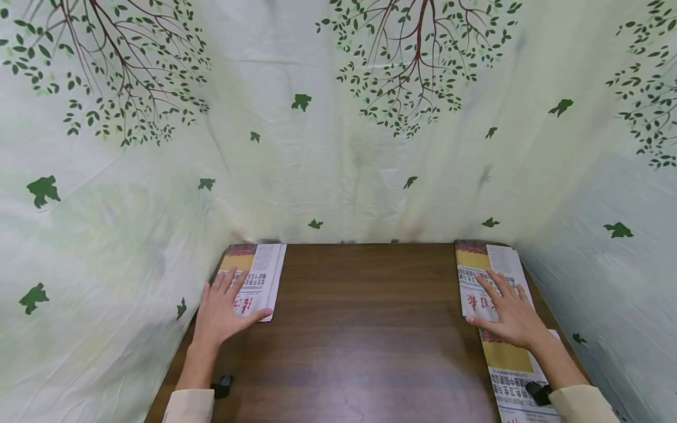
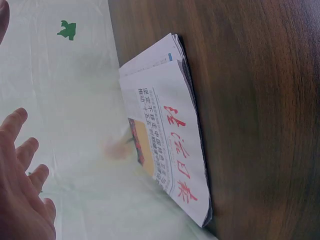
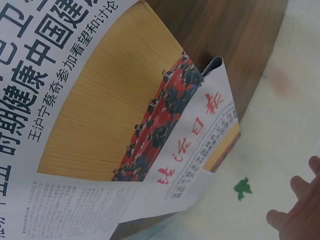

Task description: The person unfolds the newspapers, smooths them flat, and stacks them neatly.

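both hands are spread wide and hold nothing. the left hand is over the near part of the left newspaper, thumb out to the right. the right hand is over the near part of the far right newspaper, fingers directed far and left. contact with the paper cannot be confirmed.

largest item: a pale curtain with printed trees, enclosing the far, left and right sides. next: a dark brown wooden table.

three folded newspapers lie flat on the table. the near right newspaper runs along the right side, partly outside the head view. the far right newspaper occupies the far right corner; its near edge meets or overlaps the near right newspaper, and which one is on top cannot be told. the left newspaper occupies the far left corner, layered sheets showing at its right edge.

smallest items: a black left wrist unit and a black right wrist unit.

judged step: handling of the two far newspapers, either pickup or placement; the pose does not separate these. for pickup, the next move would call for lowering each hand and pinching a paper edge between thumb and fingers; for placement, for lifting both hands clear without dragging the sheets
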Tool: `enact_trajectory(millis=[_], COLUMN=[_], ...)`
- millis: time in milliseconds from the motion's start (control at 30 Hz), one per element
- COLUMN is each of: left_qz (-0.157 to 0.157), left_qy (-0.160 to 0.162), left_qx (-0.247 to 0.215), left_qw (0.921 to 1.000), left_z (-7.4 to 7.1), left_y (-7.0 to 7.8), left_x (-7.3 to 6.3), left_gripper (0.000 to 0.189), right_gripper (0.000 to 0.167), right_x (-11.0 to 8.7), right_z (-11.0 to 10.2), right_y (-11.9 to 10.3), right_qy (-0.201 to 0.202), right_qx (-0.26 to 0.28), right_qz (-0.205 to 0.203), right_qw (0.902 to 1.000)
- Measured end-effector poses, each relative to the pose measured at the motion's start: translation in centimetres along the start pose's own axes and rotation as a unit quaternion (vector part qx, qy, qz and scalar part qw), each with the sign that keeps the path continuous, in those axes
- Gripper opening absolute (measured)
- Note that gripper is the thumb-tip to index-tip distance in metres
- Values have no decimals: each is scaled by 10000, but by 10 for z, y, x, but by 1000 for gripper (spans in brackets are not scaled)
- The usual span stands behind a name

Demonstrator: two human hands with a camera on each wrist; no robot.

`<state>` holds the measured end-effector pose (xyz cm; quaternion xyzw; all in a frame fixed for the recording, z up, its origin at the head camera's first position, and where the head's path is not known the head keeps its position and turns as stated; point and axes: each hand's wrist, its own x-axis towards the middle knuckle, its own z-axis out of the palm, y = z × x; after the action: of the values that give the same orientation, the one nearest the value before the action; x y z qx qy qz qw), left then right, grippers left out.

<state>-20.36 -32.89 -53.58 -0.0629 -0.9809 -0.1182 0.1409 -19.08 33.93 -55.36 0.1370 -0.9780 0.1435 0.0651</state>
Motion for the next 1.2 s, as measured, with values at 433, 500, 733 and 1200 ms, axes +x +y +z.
enact_trajectory(millis=[433,500,733,1200], left_qz=[-146,-188,-291,-615], left_qy=[-24,-63,-33,-253], left_qx=[-4,-22,-109,-541], left_qw=[9999,9998,9995,9963], left_z=[8,13,40,82], left_y=[-7,-10,-19,-13], left_x=[-3,-3,-9,-10], left_gripper=[112,111,104,97], right_gripper=[101,101,102,93], right_x=[1,0,-3,0], right_z=[2,4,16,64], right_y=[-7,-7,-10,-41], right_qy=[28,31,68,347], right_qx=[98,112,383,656], right_qz=[-37,-34,60,-103], right_qw=[9999,9999,9992,9972])
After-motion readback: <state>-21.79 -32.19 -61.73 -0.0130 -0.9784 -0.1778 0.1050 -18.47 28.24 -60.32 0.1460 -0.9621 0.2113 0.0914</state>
